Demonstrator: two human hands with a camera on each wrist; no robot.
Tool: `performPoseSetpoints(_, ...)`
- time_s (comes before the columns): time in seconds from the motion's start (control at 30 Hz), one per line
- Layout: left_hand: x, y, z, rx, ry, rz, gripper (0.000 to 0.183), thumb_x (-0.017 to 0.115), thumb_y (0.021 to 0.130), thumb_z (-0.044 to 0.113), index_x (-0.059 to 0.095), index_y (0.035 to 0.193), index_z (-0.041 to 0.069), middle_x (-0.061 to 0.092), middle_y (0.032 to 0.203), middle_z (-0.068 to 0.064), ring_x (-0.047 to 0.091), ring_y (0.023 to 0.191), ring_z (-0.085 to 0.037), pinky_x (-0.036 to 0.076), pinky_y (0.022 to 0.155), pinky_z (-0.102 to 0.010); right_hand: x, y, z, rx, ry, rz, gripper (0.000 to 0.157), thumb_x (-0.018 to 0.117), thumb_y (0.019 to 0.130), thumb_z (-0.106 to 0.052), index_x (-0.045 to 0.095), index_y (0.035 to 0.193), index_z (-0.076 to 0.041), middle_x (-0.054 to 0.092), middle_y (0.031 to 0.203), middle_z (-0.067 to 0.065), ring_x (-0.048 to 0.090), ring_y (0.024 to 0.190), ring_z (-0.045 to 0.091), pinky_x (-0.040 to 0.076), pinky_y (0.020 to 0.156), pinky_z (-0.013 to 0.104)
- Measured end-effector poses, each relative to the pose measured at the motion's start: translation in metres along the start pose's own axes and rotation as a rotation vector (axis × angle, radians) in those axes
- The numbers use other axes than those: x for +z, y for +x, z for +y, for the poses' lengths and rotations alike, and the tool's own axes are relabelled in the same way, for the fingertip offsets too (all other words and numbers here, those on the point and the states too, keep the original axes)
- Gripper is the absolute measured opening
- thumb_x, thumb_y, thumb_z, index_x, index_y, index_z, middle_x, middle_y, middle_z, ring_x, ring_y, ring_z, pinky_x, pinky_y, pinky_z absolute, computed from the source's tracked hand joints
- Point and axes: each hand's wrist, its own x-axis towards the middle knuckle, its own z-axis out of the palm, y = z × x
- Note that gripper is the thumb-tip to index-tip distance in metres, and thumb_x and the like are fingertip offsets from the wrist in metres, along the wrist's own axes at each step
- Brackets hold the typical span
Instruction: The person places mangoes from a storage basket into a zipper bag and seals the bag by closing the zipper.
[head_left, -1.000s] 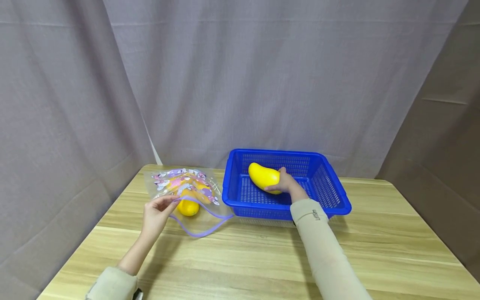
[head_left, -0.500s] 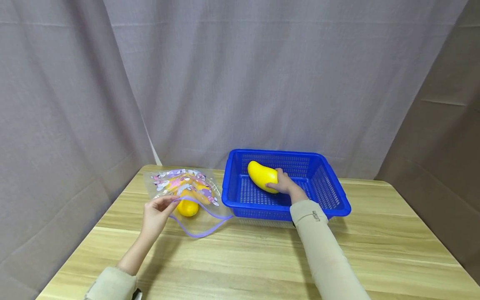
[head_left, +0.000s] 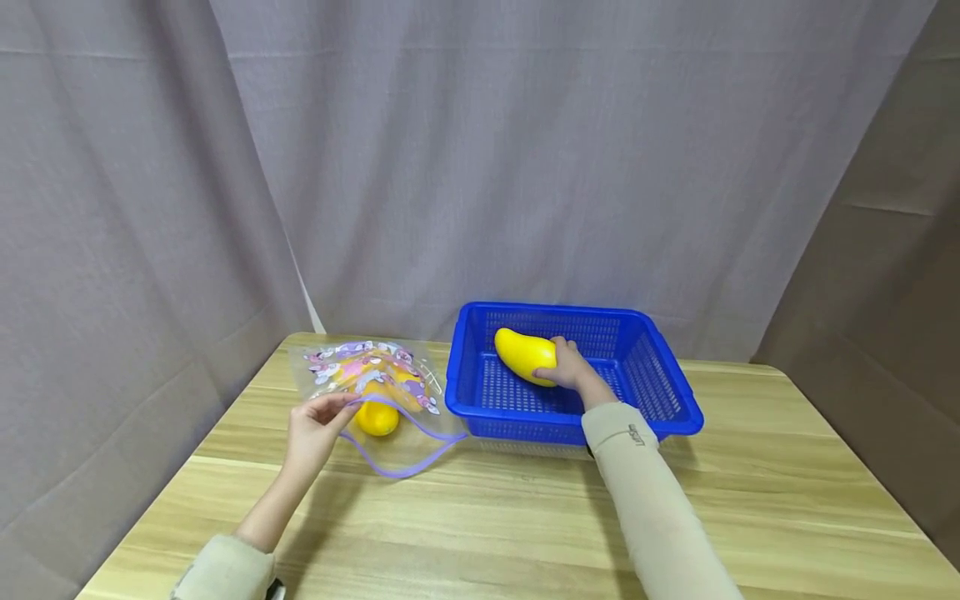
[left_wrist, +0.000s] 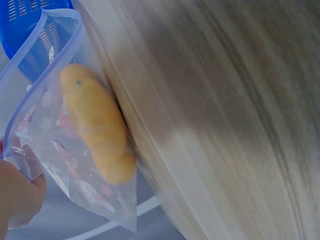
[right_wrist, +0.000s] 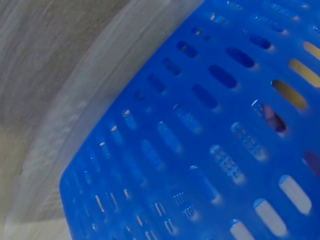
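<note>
My left hand (head_left: 315, 429) pinches the upper lip of a clear zip bag (head_left: 309, 371) with a purple zip strip and printed cartoon figures, holding its mouth apart. Inside the bag lie yellow-orange fruits (left_wrist: 97, 115), resting against one another; one rounded end (head_left: 377, 418) shows near the mouth. To the right, my right hand (head_left: 572, 367) reaches over the near rim of a blue plastic basket (head_left: 517, 412) and grips the thick end of a large yellow mango (head_left: 527, 354). The mango's narrow end points left and away. In the right wrist view the slotted basket wall (right_wrist: 165, 135) hides most of the hand.
Bag and basket stand side by side on a wood-grain table (head_left: 480, 525), the bag's right corner close to the basket's near left corner. A grey curtain (head_left: 480, 167) hangs behind the table, with a brown cloth (head_left: 870, 275) on the right.
My right hand and the mango have shifted slightly left inside the basket. The left hand still holds the bag's lip in the same place.
</note>
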Motion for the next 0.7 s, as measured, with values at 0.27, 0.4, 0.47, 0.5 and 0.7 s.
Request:
performPoseSetpoints(0.27, 0.0011, 0.0008, 0.0002, -0.019, 0.012, -0.001, 0.012, 0.064, 0.079, -0.014, 0.063, 0.09, -0.019, 0.065, 0.072, 0.021, 0.06, 0.062, 0.004, 0.05, 0.057, -0.008, -0.0013, 0.0026, 0.0023, -0.034, -0.053, 0.044, 0.078, 0.068, 0.085, -0.028, 0.025, 0.143, 0.001, 0.032, 0.133, 0.031, 0.049, 0.113, 0.042, 0.044, 0.099, 0.055)
performPoseSetpoints(0.4, 0.0013, 0.0003, 0.0016, -0.019, 0.021, -0.004, 0.012, 0.064, 0.079, -0.014, 0.063, 0.09, -0.019, 0.065, 0.072, 0.021, 0.059, 0.062, 0.006, 0.049, 0.057, -0.008, -0.004, 0.0027, 0.0027, -0.041, -0.063, 0.05, 0.077, 0.067, 0.085, -0.028, 0.025, 0.142, 0.002, 0.034, 0.131, 0.031, 0.05, 0.11, 0.041, 0.045, 0.097, 0.055)
performPoseSetpoints(0.47, 0.0011, 0.0003, 0.002, -0.017, 0.017, -0.003, 0.012, 0.064, 0.079, -0.014, 0.063, 0.09, -0.019, 0.065, 0.072, 0.021, 0.058, 0.062, 0.006, 0.049, 0.057, -0.008, -0.005, 0.0029, 0.0027, -0.044, -0.06, 0.053, 0.077, 0.068, 0.085, -0.028, 0.026, 0.142, 0.002, 0.035, 0.13, 0.031, 0.05, 0.11, 0.041, 0.045, 0.097, 0.055)
performPoseSetpoints(0.5, 0.001, 0.0004, 0.0019, -0.016, 0.014, -0.002, 0.012, 0.063, 0.079, -0.014, 0.062, 0.09, -0.019, 0.065, 0.072, 0.021, 0.058, 0.062, 0.006, 0.049, 0.057, -0.008, -0.0054, 0.0031, 0.0027, -0.047, -0.055, 0.055, 0.077, 0.068, 0.084, -0.027, 0.027, 0.142, 0.002, 0.035, 0.13, 0.031, 0.05, 0.11, 0.041, 0.045, 0.097, 0.055)
performPoseSetpoints(0.7, -0.0004, 0.0006, 0.0, -0.016, 0.011, -0.007, 0.013, 0.063, 0.079, -0.015, 0.062, 0.091, -0.02, 0.065, 0.072, 0.021, 0.059, 0.062, 0.006, 0.05, 0.058, -0.008, -0.0084, 0.0016, 0.002, -0.095, -0.085, 0.072, 0.08, 0.071, 0.08, -0.035, 0.032, 0.138, 0.003, 0.039, 0.123, 0.031, 0.053, 0.103, 0.041, 0.049, 0.09, 0.053)
